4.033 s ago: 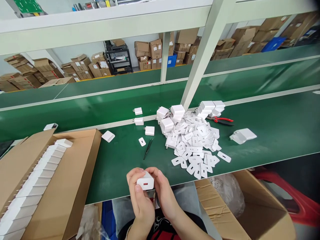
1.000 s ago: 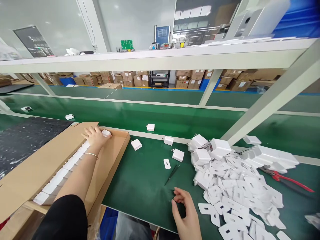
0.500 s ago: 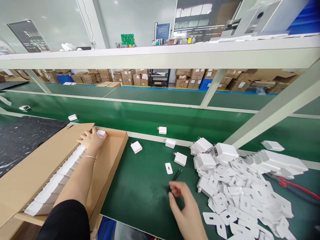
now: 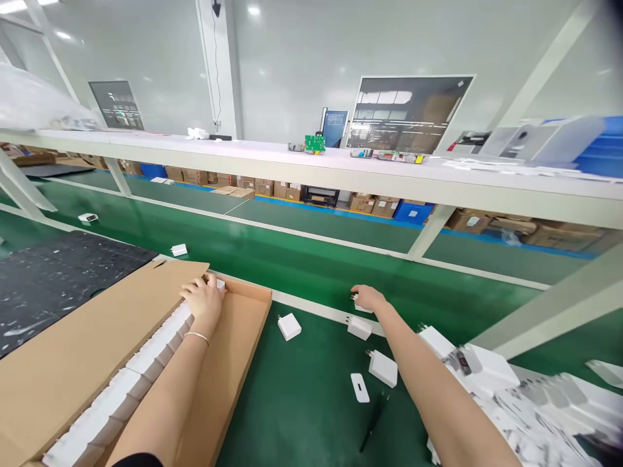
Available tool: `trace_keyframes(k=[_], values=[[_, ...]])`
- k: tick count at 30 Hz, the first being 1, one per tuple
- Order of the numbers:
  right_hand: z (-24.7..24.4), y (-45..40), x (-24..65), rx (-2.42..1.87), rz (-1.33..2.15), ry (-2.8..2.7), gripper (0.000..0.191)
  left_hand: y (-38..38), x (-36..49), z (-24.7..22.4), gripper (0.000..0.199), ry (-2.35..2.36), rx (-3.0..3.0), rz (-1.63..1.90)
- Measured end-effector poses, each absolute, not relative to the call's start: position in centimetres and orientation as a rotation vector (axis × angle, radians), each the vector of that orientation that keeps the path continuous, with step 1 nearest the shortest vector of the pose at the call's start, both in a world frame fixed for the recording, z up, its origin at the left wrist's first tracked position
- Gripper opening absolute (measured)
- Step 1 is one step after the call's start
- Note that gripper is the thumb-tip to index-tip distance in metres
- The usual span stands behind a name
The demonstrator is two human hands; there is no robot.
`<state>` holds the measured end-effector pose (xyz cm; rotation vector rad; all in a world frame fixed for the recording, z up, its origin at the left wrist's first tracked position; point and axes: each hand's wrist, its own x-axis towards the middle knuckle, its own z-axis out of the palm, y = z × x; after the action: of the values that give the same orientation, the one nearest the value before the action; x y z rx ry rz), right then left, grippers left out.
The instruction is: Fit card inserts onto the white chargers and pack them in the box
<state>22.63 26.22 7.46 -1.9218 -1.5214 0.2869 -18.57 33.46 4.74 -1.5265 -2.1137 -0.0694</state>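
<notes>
My left hand [image 4: 202, 299] lies over the far end of a row of white plug chargers [image 4: 127, 383] in a cardboard box [image 4: 238, 337]. Its fingers are spread on the row, and a white charger end [image 4: 220, 285] shows beside it. On the green belt, my right hand [image 4: 368, 298] has its fingers curled over a white plug charger [image 4: 361, 306], partly hidden under them. Nearer me are a second charger [image 4: 359, 327], a third charger [image 4: 383, 368] and another charger [image 4: 290, 326]. A white faceplate with a slot [image 4: 359, 388] and dark tweezers [image 4: 374, 418] lie on the green table.
A heap of white casings and plates [image 4: 516, 415] lies at right. Above the belt runs a white shelf [image 4: 272, 162] with a slanting post [image 4: 564, 305] at right. A black mat [image 4: 73, 272] lies left of the box. More chargers sit farther along the belt.
My right hand has moved from above the tweezers out to the charger on the belt, its fingers now over it. My left hand stays on the row. The view has tilted up.
</notes>
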Motion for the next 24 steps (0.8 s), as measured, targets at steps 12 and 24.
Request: trace_keyframes(k=[12,24], values=[[8.3,23.4,23.4,-2.021,0.144,-1.652,0.034,33.0,-19.4,6.0,0.068,-2.111,-1.651,-0.01],[2.6,16.8,14.4,-1.82,0.283,-2.12,0.046,32.7,-19.8,5.9,0.062,-2.042,-1.743,-0.039]])
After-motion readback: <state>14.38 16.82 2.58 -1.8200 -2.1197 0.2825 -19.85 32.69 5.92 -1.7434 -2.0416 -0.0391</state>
